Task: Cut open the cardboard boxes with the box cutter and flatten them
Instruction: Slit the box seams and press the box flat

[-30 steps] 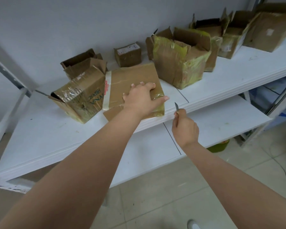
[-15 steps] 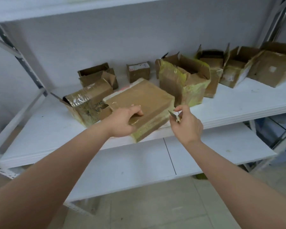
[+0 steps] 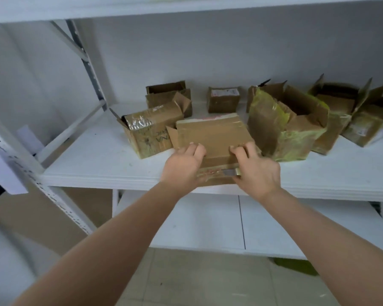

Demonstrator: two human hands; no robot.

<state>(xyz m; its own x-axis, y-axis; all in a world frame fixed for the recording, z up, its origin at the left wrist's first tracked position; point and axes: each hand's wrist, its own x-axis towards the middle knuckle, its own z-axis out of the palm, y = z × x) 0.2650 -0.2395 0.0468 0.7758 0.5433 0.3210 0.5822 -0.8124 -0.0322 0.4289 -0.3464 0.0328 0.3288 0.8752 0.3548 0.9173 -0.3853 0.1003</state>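
On the shelf, head view: a white shelf point(image 3: 97, 164) carries a row of brown cardboard boxes along its back and middle; the work sits at its front edge.
Flat box: a low, wide flat box point(image 3: 212, 138) wrapped in glossy clear tape lies at the front edge of the shelf, between both hands, its long axis running across the view, parallel to that edge.
Left hand: the left hand point(image 3: 181, 166) rests on the near left part of the flat box, fingers bent over its top face, steadying it.
Right hand: the right hand point(image 3: 255, 171) curls around a box cutter point(image 3: 229, 172), fingertips also touching the box top.
Box cutter: only a short grey metal piece shows, lying along the box's near side face and pointing toward the left hand; whether the edge is in the tape I cannot tell.
Key relation: the taped near face lies directly under and between the hands; the right hand is nearer the cutting line, and a stroke leftward would run toward the left hand, a likely hazard.
Printed box: an open printed box point(image 3: 148, 133) with crinkled shiny tape touches the flat box's left side.
Yellow-taped box: a slumped yellow-taped box point(image 3: 281, 129) stands just beside it on the right.
Small box: a closed small box point(image 3: 223, 100) with a label sits by the back edge.
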